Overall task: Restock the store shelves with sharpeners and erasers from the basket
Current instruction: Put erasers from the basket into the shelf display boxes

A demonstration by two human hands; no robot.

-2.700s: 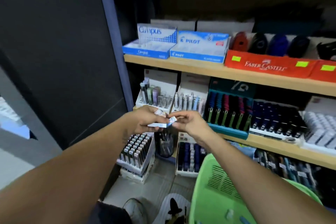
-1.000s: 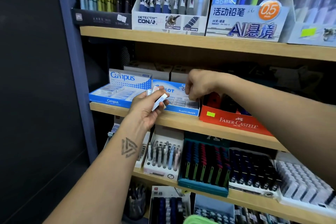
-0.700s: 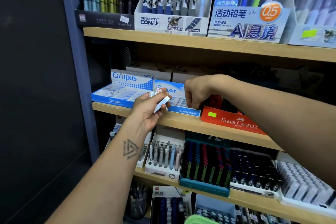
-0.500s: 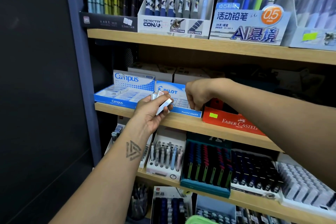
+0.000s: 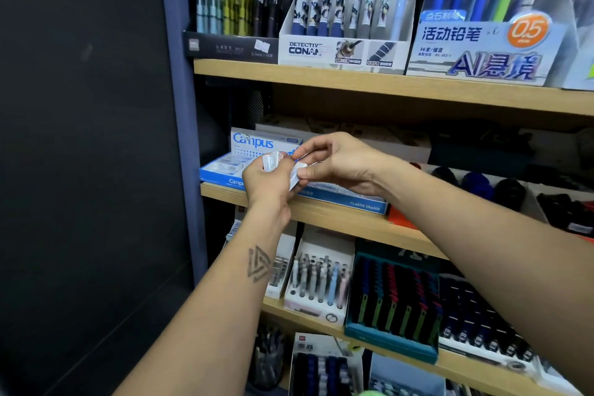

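Observation:
My left hand (image 5: pixel 268 180) holds a small stack of wrapped white erasers (image 5: pixel 273 161) in front of the middle shelf. My right hand (image 5: pixel 340 162) has come over to it and pinches one eraser (image 5: pixel 297 174) of that stack between thumb and fingers. Behind the hands, on the middle wooden shelf (image 5: pixel 340 219), sit the blue Campus eraser box (image 5: pixel 225 167) and the blue plastic eraser box (image 5: pixel 353 201), the latter mostly hidden by my right hand. Dark sharpeners (image 5: pixel 475 185) stand in the tray to the right. Only a green sliver of the basket (image 5: pixel 369 393) shows at the bottom edge.
The upper shelf (image 5: pixel 385 87) carries pen display boxes (image 5: pixel 344 26). Below the eraser shelf stand racks of pens and pencils (image 5: pixel 390 302). A blue upright (image 5: pixel 180 106) and a dark panel close off the left side.
My right hand left the plastic eraser box and moved left to my left hand, where it now grips an eraser. The view has shifted slightly closer to the shelf.

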